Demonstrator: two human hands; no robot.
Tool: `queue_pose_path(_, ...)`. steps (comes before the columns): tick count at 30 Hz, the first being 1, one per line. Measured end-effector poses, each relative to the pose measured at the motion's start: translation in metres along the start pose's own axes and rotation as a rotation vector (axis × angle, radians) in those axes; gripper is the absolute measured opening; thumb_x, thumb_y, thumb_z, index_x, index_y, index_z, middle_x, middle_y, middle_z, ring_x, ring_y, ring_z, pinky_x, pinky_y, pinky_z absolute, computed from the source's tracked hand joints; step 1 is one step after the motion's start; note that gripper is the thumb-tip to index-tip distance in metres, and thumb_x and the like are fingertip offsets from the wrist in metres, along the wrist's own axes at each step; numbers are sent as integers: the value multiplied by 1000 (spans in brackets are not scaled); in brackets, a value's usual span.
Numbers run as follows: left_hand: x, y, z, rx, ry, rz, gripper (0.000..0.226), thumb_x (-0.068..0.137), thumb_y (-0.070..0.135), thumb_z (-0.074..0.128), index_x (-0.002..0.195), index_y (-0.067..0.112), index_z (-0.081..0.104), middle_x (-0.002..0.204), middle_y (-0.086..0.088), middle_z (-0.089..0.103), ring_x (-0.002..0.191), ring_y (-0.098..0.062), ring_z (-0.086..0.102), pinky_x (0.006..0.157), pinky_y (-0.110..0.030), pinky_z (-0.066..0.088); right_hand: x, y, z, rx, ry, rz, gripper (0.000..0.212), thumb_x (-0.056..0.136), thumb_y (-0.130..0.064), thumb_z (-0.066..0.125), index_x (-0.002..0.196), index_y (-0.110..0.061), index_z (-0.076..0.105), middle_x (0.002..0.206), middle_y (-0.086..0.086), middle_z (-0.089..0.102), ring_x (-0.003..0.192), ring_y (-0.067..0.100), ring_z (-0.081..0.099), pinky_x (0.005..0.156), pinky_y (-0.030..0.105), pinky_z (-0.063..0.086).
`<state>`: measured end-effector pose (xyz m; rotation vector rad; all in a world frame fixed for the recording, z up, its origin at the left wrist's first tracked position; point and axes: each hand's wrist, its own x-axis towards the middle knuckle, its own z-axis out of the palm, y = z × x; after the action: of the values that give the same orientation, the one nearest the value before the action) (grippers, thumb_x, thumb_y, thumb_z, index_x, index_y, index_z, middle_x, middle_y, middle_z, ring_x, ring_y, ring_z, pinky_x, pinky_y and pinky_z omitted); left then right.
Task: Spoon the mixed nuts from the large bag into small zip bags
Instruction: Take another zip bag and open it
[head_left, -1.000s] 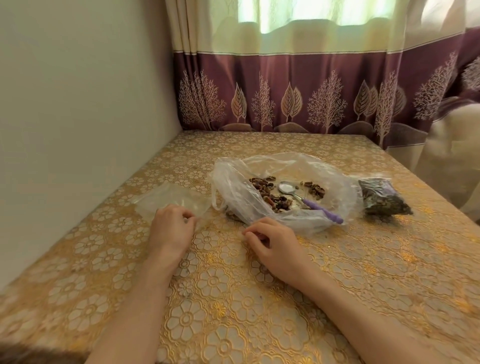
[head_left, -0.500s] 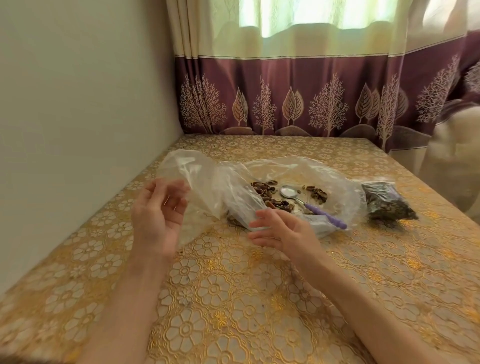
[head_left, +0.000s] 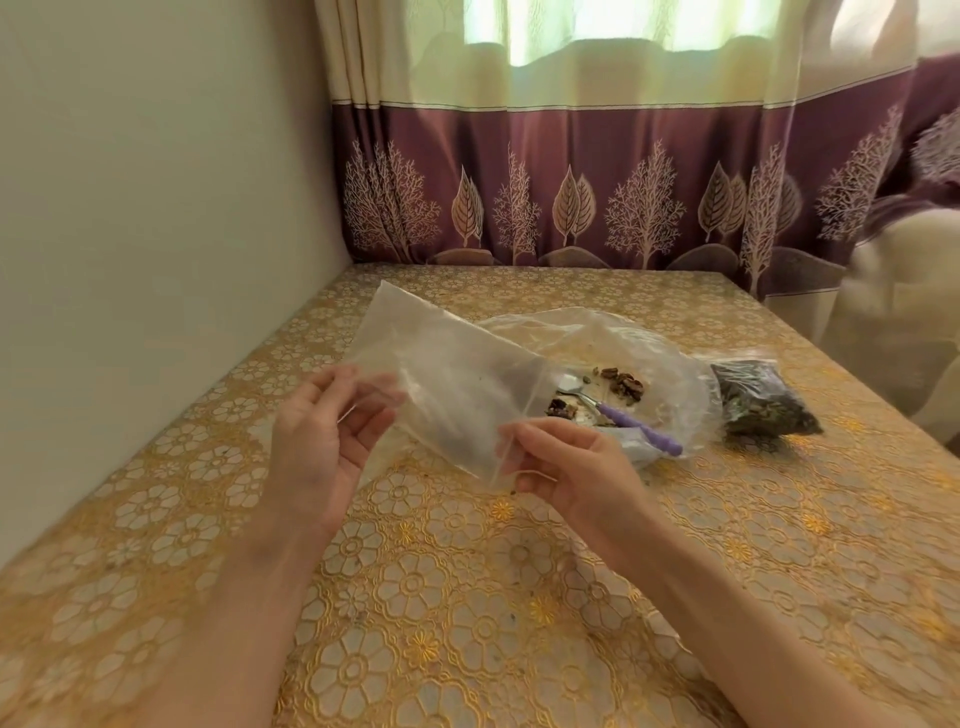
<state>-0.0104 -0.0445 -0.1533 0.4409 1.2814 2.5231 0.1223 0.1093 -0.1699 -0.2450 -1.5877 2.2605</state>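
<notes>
An empty clear small zip bag is held up above the table between both hands. My left hand pinches its near left corner and my right hand pinches its near right corner. Behind it the large clear bag lies flat and open on the table, with a few mixed nuts inside. A spoon with a purple handle rests in that bag, partly hidden by the small bag.
A filled small zip bag of dark nuts lies to the right of the large bag. The table has a gold floral cloth. A wall runs along the left, a curtain hangs at the back, and the table's right edge is near.
My left hand lifted the small zip bag off the table. My right hand rose from the cloth and took hold of the bag's other corner, and the bag now spans both hands.
</notes>
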Motion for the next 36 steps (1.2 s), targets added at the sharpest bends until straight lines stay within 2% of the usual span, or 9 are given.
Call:
queue_pose_path(5,-7,-12,6,801,253,462,14,96,19,49,109,22,46,101,8,57,81,5,58,65,-8,46,-1,-3,-5,-281,131,-174,8,81,-13,69,75,-10,72,63,-3,67,57,6,58,55,16,47)
queue_pose_path(7,-14,-15,12,927,121,555,10,93,18,54,99,25,50,93,6,55,79,2,54,64,-10,45,-2,0,-4,-496,160,-250,12,84,-15,68,72,-16,69,59,-7,65,54,2,55,54,14,45)
queue_pose_path(10,-29,-23,27,917,-271,427,6,86,29,59,85,24,56,76,2,60,60,-1,54,53,-12,44,-4,6,0,-709,136,-320,16,83,-23,69,68,-24,64,59,-8,61,53,1,52,53,13,42)
queue_pose_path(12,-36,-29,35,932,-413,387,27,77,46,58,81,20,61,68,2,61,50,-2,49,46,-13,39,-4,9,2,-768,112,-365,17,82,-25,69,67,-25,62,59,-8,59,53,0,49,51,14,40)
queue_pose_path(15,-37,-32,37,919,-406,378,39,71,56,59,77,17,62,65,5,60,50,0,48,47,-12,37,-5,11,2,-779,112,-410,22,82,-19,71,64,-25,60,55,-11,54,50,1,46,49,14,36)
queue_pose_path(21,-36,-34,36,930,-392,368,9,85,25,66,78,20,65,66,0,66,52,-2,54,50,-13,40,-5,11,3,-847,102,-464,31,80,-24,72,59,-31,51,51,-14,47,48,1,45,48,12,35)
queue_pose_path(26,-33,-30,34,912,-421,282,8,86,21,64,79,21,65,68,4,66,66,-16,63,61,-31,51,-6,11,1,-844,109,-422,30,74,-32,76,61,-18,53,53,-10,48,48,3,42,47,15,35)
queue_pose_path(31,-31,-27,31,822,-480,169,12,90,16,58,78,15,62,61,8,61,56,-1,52,54,-15,41,-6,9,-2,-832,3,-377,22,81,-34,68,68,-20,57,59,-6,54,52,2,44,52,23,39)
queue_pose_path(36,-29,-27,28,761,-496,89,21,92,7,51,72,12,56,56,2,58,52,-10,47,52,-20,40,-9,7,-1,-712,-174,-308,22,95,-21,55,73,-25,60,61,-6,59,53,0,49,51,14,37)
